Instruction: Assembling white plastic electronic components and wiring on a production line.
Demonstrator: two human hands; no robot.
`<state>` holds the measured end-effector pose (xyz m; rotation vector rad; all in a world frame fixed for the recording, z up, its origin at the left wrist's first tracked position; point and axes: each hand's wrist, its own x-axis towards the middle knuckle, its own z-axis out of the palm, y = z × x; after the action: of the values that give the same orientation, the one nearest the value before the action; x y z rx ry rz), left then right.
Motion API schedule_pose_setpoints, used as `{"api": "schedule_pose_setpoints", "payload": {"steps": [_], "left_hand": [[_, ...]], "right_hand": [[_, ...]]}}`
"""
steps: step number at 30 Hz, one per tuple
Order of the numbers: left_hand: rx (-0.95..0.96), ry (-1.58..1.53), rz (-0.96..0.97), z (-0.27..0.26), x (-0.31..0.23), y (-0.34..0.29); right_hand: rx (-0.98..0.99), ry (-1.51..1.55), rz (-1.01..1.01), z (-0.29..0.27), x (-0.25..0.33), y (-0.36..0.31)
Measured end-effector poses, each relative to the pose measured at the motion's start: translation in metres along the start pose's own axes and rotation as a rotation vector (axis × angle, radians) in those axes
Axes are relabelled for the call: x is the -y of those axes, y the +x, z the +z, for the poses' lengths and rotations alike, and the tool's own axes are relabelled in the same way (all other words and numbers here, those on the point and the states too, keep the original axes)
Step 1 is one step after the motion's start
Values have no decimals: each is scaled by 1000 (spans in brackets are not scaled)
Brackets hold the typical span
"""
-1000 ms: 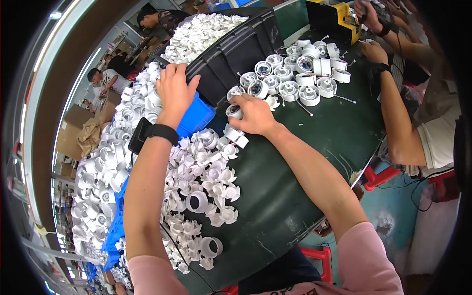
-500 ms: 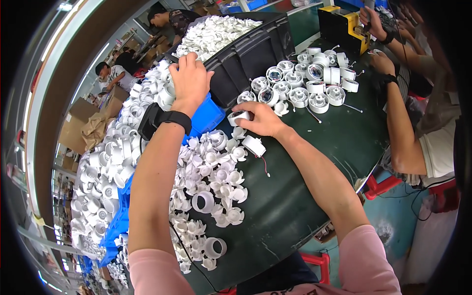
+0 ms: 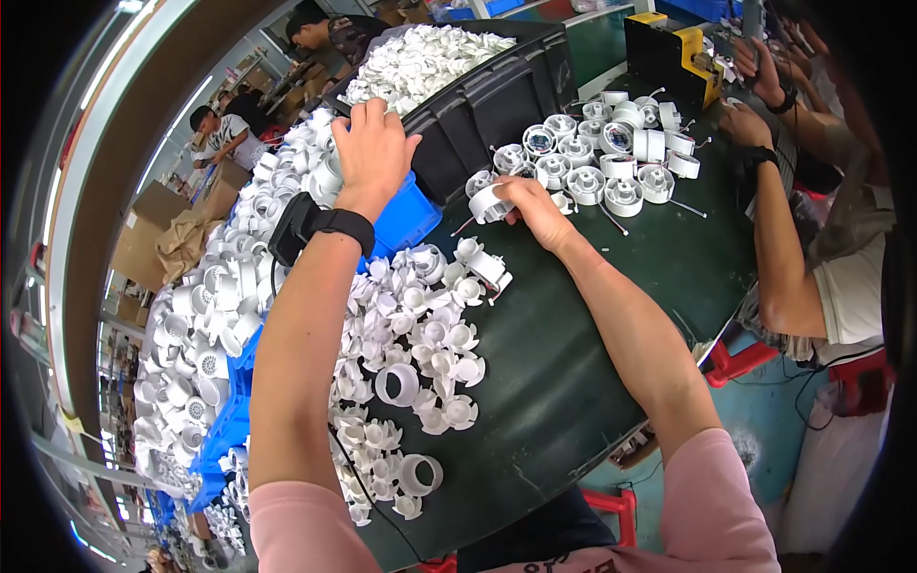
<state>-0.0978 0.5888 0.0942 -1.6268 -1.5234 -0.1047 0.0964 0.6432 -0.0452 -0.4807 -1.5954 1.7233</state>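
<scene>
My right hand (image 3: pixel 540 212) pinches a white round plastic housing (image 3: pixel 490 203) between thumb and fingers, and a thin wire hangs by its lower left side. This housing is just in front of a group of similar white round units (image 3: pixel 623 196) with wires and some circuit boards inside. My left hand (image 3: pixel 374 153) rests at the near edge of the black bin, over heaped white cup-shaped parts (image 3: pixel 330 177); its thumb stands apart from the fingers, whose tips are partly hidden. Nearer me, another wired white unit (image 3: pixel 489 271) lies against a pile of small white finned pieces (image 3: pixel 420 315).
The black bin (image 3: pixel 487 95) full of small white pieces stands at the back. A blue bin (image 3: pixel 406 218) sits below my left hand. At far right, another person's hands (image 3: pixel 747 124) are by a yellow-and-black machine (image 3: pixel 673 57). A black cable (image 3: pixel 368 497) crosses the green table (image 3: pixel 544 382).
My right hand has moved right and lifted the white housing, turning it. The loose wired unit now sits against the finned pieces. A person's hand by the machine has shifted. My left hand barely moves.
</scene>
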Motion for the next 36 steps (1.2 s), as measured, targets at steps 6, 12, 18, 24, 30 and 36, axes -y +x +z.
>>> {"api": "schedule_pose_setpoints", "payload": {"steps": [6, 12, 18, 24, 30, 36], "left_hand": [[-57, -329, -7, -62, 11, -30], [404, -751, -20, -260, -5, -167], [590, -1058, -737, -342, -50, -327], [278, -1137, -1104, -339, -112, -392], [26, -1213, -987, -301, -124, -371], [-51, -1101, -1024, -295, -135, -398]], "right_hand": [[81, -155, -83, 1, -4, 2], [-1, -191, -108, -8, -5, 10], [-211, 45, -103, 0, 16, 3], [-114, -162, -196, 90, 78, -113], [364, -1145, -451, 148, 64, -219], [110, -905, -223, 119, 55, -249]]}}
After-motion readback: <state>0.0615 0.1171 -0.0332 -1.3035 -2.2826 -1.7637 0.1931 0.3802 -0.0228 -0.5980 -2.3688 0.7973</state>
